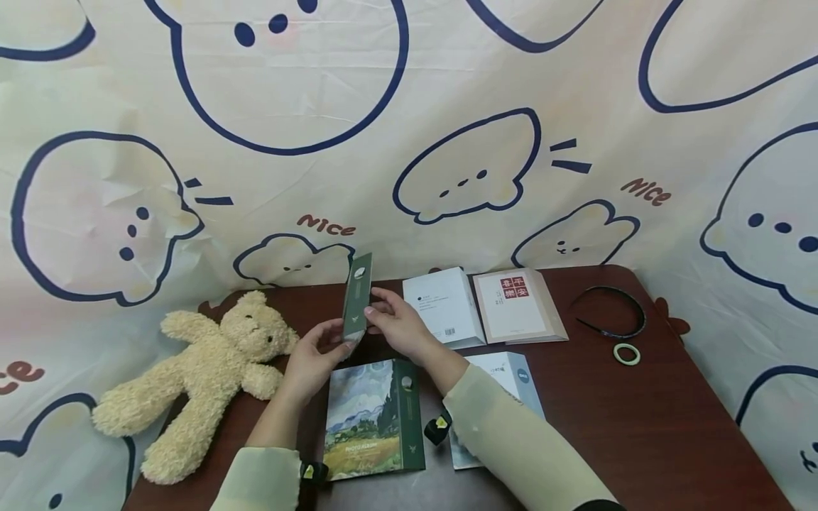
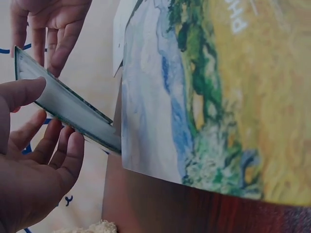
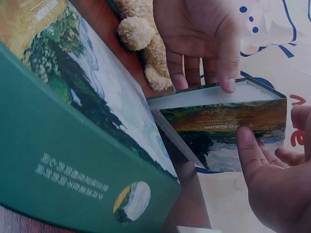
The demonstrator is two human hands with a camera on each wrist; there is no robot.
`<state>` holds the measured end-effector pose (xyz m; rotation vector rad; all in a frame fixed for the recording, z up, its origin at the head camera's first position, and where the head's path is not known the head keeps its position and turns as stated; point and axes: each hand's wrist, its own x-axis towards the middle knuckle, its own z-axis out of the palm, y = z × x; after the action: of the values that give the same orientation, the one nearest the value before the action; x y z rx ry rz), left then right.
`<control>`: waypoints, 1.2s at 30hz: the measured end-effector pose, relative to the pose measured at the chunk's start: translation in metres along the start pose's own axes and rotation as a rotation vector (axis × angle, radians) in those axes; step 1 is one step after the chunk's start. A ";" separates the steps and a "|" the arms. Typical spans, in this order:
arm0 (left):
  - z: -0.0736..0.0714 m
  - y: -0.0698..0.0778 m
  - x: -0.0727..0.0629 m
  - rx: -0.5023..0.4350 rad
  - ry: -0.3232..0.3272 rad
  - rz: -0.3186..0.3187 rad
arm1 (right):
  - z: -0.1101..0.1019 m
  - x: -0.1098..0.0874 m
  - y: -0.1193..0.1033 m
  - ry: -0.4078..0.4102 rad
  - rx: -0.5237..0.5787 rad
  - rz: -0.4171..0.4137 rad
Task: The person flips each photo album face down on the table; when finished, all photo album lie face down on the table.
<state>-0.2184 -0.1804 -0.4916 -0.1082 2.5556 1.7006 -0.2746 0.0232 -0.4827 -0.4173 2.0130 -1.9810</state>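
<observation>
A photo album [image 1: 358, 298] with a green spine stands upright above the table between both hands. My left hand [image 1: 314, 357] pinches its lower edge, thumb against the white page edges [image 2: 80, 111] and fingers along one cover. On the other cover, painted in yellow and green [image 3: 209, 121], a fingertip of my right hand [image 1: 405, 325] presses while its other fingers spread loosely alongside. The right thumb is close to the spine. Just below, a larger album [image 1: 364, 419] with a landscape cover and green spine rests on the table, large in both wrist views.
A cream teddy bear [image 1: 217, 376] lies at the left. Behind the right hand are a white book [image 1: 441, 305] and a book with red characters [image 1: 516, 312]. A pale blue book [image 1: 527, 387] is partly under the right sleeve. A black headband [image 1: 642, 312] and green ring [image 1: 627, 354] lie right.
</observation>
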 end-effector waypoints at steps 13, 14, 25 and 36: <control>0.006 -0.006 0.003 0.034 -0.027 -0.005 | -0.016 -0.003 0.010 0.022 -0.039 0.066; 0.006 -0.007 0.003 0.034 -0.032 -0.004 | -0.017 -0.004 0.010 0.026 -0.046 0.074; 0.007 -0.010 0.004 0.062 -0.059 -0.008 | -0.025 -0.006 0.019 0.031 -0.069 0.100; 0.006 -0.017 0.007 0.141 -0.049 -0.042 | -0.032 -0.007 0.030 0.052 -0.213 0.122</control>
<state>-0.2234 -0.1811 -0.5101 -0.1101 2.6083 1.4850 -0.2810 0.0555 -0.5123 -0.2832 2.2346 -1.7301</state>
